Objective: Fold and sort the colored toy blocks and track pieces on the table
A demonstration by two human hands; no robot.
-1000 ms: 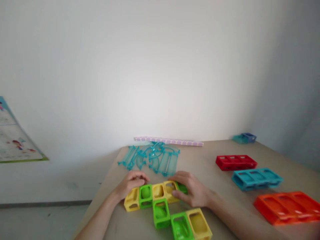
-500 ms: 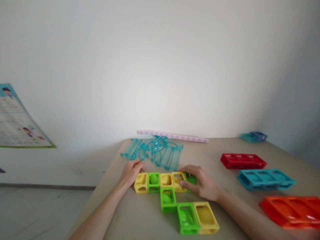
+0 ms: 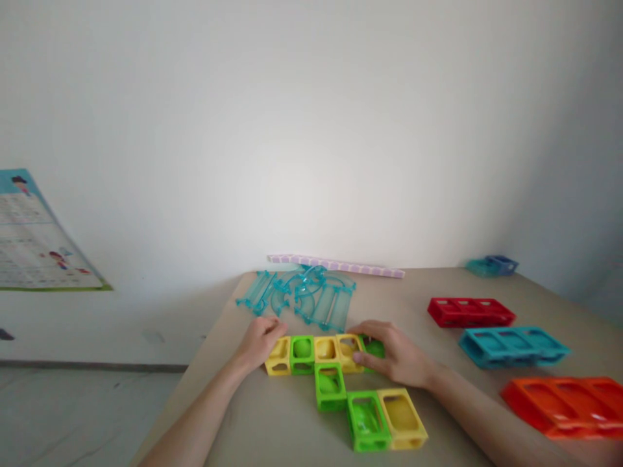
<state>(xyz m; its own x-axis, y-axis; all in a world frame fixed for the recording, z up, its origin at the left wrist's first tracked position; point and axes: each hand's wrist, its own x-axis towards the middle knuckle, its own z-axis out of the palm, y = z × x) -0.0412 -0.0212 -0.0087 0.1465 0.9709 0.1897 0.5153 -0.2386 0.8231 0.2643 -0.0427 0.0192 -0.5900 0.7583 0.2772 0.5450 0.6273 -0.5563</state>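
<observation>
A row of joined yellow and green hollow blocks (image 3: 321, 353) lies on the beige table (image 3: 272, 428). My left hand (image 3: 260, 340) curls over the yellow block at the row's left end. At the right end my right hand (image 3: 396, 357) wraps round a green block (image 3: 374, 348), thumb against the neighbouring yellow block. Below the row a green block (image 3: 331, 388) leads down to a green and yellow pair (image 3: 387, 419) near the front.
Clear teal track pieces (image 3: 302, 298) lie behind the hands, with a lilac strip (image 3: 335, 264) by the wall. To the right sit a red frame (image 3: 471, 312), a teal frame (image 3: 513, 345) and an orange frame (image 3: 569, 397). Small blue pieces (image 3: 491, 264) rest far right. A poster (image 3: 34, 237) hangs left.
The view has shifted up and left since a second ago, so the blocks sit further right in frame. Both hands stay on the ends of the row, with the left closing slightly onto its block.
</observation>
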